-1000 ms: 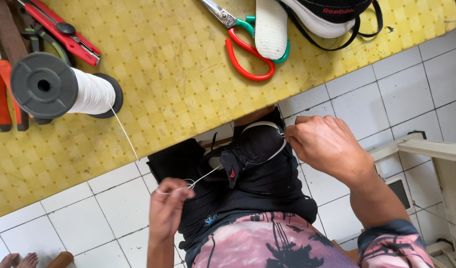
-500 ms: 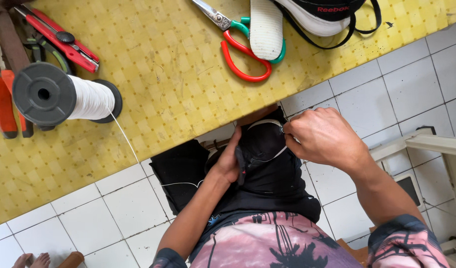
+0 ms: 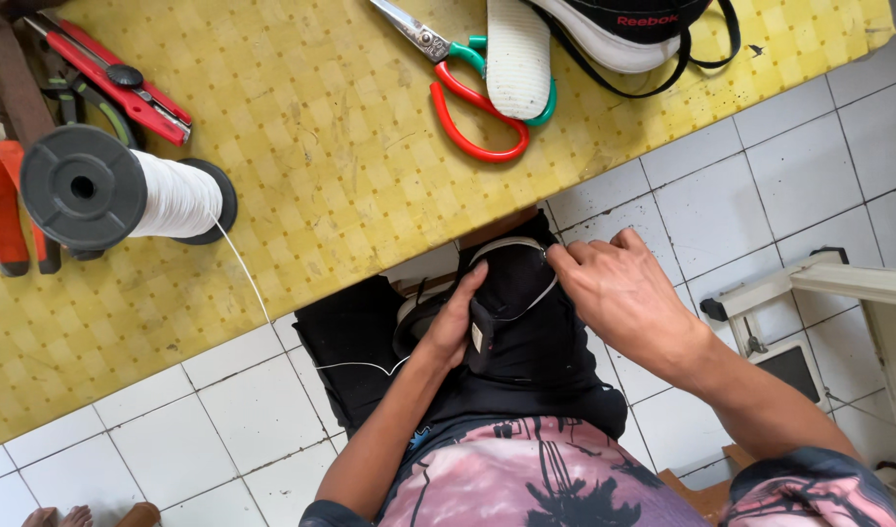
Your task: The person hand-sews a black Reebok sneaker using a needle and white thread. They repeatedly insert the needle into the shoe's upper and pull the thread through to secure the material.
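Yellow counter (image 3: 350, 185) runs across the top. Below its edge, a black shoe (image 3: 511, 293) sits in the person's lap, long axis running away from the body, toe end tucked under the counter. Right hand (image 3: 628, 293) pinches the white rim; left hand (image 3: 455, 322) presses the shoe's side, grip closed. White thread (image 3: 248, 278) trails up-left to the spool (image 3: 126, 195).

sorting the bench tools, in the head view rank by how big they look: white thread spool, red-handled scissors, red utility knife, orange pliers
1. white thread spool on grey flanges
2. red-handled scissors and red utility knife: alike, unranked
3. orange-handled pliers, cut off by the edge, so unsure
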